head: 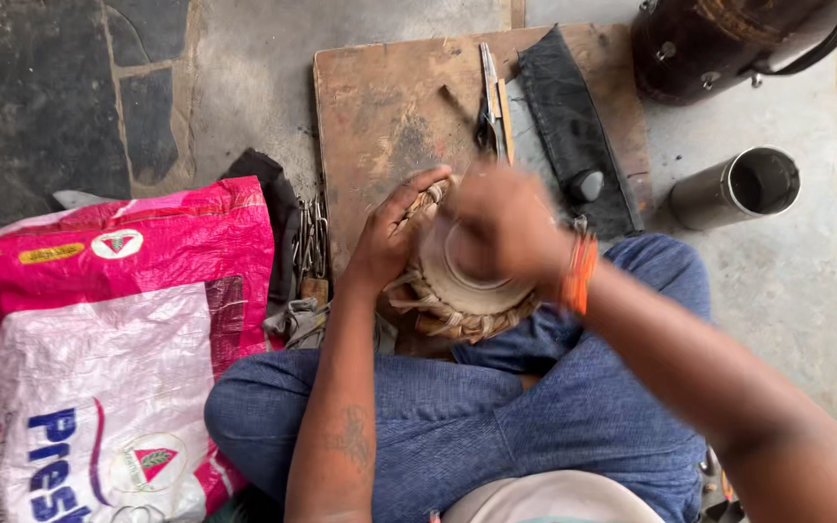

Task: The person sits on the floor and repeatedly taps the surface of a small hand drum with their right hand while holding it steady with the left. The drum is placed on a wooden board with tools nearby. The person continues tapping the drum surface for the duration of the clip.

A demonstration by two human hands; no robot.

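Drumhead (467,281), ringed by braided lacing, was held in the lap over the wooden board (380,107). Left hand (389,237) was clamped on its rim; right hand (506,218) was blurred, grip indeterminate. Lacing appeared fitted; remaining work was unclear. Pink-and-white sack (108,339) lay left.

A pink and white sack (108,339) lies on the stone floor (70,97). A worn wooden board (380,107) carries a black cloth (573,126) and pliers (489,107). A steel tumbler (738,187) lies near a dark drum (719,44).
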